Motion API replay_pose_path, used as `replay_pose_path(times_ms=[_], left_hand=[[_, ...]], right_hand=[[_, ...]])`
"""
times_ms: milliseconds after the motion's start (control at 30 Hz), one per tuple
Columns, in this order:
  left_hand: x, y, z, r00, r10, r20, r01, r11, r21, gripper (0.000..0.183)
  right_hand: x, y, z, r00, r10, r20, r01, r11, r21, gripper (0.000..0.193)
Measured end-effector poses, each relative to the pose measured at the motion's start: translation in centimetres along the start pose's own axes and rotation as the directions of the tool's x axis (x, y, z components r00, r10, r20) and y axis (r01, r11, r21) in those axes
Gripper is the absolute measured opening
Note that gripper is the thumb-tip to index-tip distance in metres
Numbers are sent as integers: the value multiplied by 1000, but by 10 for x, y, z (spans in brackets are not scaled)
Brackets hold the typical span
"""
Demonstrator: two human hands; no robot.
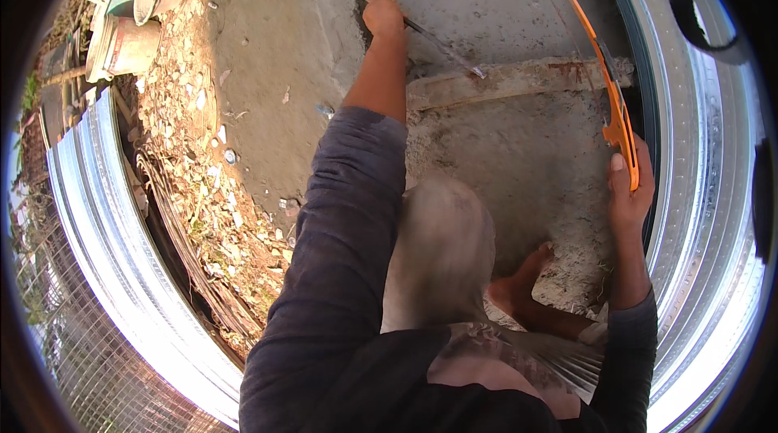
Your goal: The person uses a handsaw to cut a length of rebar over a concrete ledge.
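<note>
My left hand (385, 15) is closed round a thin dark rod (433, 40) near its middle, with the arm stretched forward. One end of the rod points up and left; the paler end reaches down and right to a low concrete ridge (519, 84). At the right, my right hand (632, 194) grips the handle end of an orange hacksaw (604, 56). The saw's bowed frame rises from this hand toward the top of the view, its thin blade on the left side. Saw and rod are apart.
Shiny corrugated metal sheets (693, 198) stand close on the right, and another ribbed sheet (121, 238) lies at the left. Stained buckets (130, 48) sit at the far left beside dirt and rubble (194, 141). My bare foot (519, 283) rests on rough concrete.
</note>
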State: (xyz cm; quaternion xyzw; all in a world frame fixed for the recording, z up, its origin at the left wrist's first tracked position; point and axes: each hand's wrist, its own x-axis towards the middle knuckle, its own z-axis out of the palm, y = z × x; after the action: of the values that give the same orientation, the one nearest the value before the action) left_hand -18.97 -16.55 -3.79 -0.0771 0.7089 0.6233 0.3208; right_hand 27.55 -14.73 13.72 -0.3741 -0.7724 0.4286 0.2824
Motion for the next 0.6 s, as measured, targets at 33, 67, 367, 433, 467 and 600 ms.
replay_pose_path(times_ms=[33,67,367,433,467,600], left_hand=[[-3,-7,-8,996,70,-53,-65,993,96,58],[-10,-11,-13,985,148,-93,-128,973,190,55],[-287,-47,28,-187,-138,973,-907,404,-116,31],[-314,-98,40,-500,-463,732,-862,185,-471,31],[-335,-123,53,-553,-536,638,-823,234,-517,31],[-414,-263,75,-563,-617,549,-767,143,-626,30]], right_hand=[[7,12,-2,994,-103,23,105,968,-230,46],[18,22,-8,978,-205,44,202,871,-447,46],[34,46,-37,921,162,355,216,548,-808,66],[39,42,-34,912,189,364,222,518,-826,63],[36,46,-40,910,218,352,204,504,-839,63],[29,62,-41,926,164,341,210,529,-823,59]])
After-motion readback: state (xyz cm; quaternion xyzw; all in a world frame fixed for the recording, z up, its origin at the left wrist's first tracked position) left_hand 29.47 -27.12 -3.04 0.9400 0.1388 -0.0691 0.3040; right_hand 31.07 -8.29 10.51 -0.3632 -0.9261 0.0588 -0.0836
